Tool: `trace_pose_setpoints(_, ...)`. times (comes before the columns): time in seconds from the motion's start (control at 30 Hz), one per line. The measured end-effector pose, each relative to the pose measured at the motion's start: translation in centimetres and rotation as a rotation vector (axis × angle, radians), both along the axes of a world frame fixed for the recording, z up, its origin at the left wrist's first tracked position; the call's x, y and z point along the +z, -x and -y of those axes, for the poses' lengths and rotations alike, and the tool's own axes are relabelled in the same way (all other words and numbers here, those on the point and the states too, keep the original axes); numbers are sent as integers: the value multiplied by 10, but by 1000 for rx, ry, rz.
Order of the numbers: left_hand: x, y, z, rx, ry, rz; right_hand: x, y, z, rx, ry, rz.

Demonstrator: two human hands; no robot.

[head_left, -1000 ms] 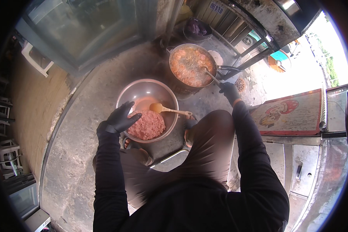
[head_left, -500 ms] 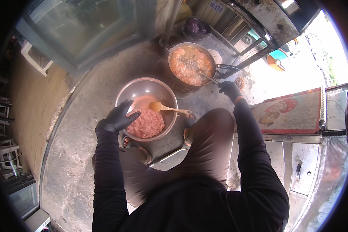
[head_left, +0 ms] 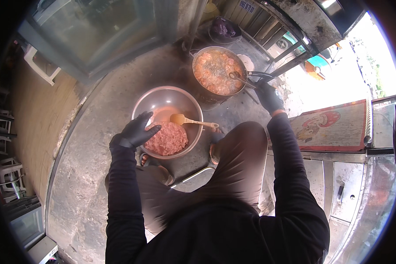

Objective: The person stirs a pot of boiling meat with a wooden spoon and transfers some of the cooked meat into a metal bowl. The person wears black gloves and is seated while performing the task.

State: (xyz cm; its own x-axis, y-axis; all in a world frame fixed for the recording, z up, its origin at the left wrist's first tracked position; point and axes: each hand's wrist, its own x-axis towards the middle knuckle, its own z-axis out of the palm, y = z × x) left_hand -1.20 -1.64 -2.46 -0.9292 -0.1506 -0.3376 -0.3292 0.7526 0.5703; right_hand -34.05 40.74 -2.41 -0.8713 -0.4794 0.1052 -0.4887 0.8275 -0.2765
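My left hand [head_left: 137, 130], in a black glove, rests at the left rim of a wide metal bowl [head_left: 193, 103], thumb and fingers spread beside a mound of pink minced meat [head_left: 167, 139]. A pale wooden spoon [head_left: 193, 122] lies in the bowl, its handle over the right rim. Beyond the bowl stands a deep pot [head_left: 218, 96] of bubbling oil with orange-pink pieces [head_left: 213, 68] frying in it. My right hand [head_left: 269, 97], gloved too, is closed around the handle of a ladle [head_left: 240, 78], whose head is raised at the pot's right side.
The pot's black handle [head_left: 260, 74] sticks out to the right near my right hand. Behind the pot sits a basin with a dark plastic bag [head_left: 225, 28]. A metal cabinet [head_left: 345, 189] stands at my right, a glass-panelled door [head_left: 92, 35] at the far left, white plastic stools [head_left: 11, 176] further left.
My right hand has drawn back toward me, and the ladle's head has come up out of the oil to the pot's right side. My left hand has stayed at the bowl.
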Motion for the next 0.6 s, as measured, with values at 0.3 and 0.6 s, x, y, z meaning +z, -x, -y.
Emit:
trace_pose_setpoints(0.3, -1, -2, 0, 20, 4, 3, -12, -1, 18, -98, -153, 76)
trace_pose_setpoints(0.6, 2, 1, 0, 4, -13, 1, -30, 21, 14, -405, 465, 850)
